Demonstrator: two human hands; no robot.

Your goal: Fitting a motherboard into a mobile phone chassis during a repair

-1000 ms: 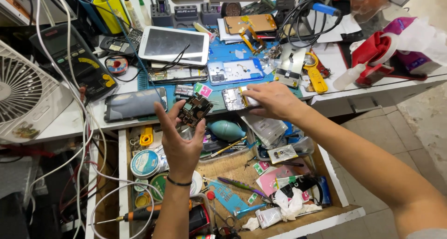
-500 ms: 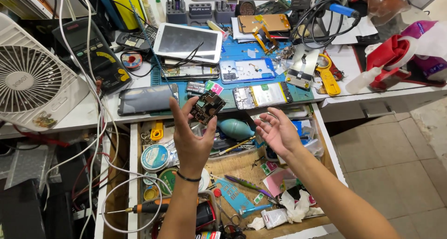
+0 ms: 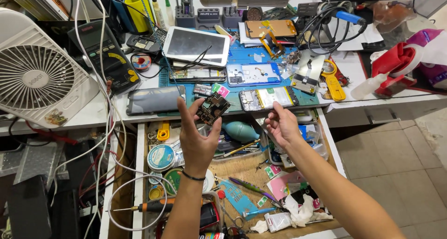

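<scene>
Left grip (image 3: 198, 136) pinches the small dark circuit board (image 3: 213, 107) upright by its edges, while the right hand (image 3: 281, 125) hangs open and empty just right of that board.

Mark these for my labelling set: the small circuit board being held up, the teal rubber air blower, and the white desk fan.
circuit board (image 3: 212, 107), head view, middle of the board face.
air blower (image 3: 240, 131), head view, its teal bulb.
desk fan (image 3: 35, 78), head view, the grille's hub.
</scene>
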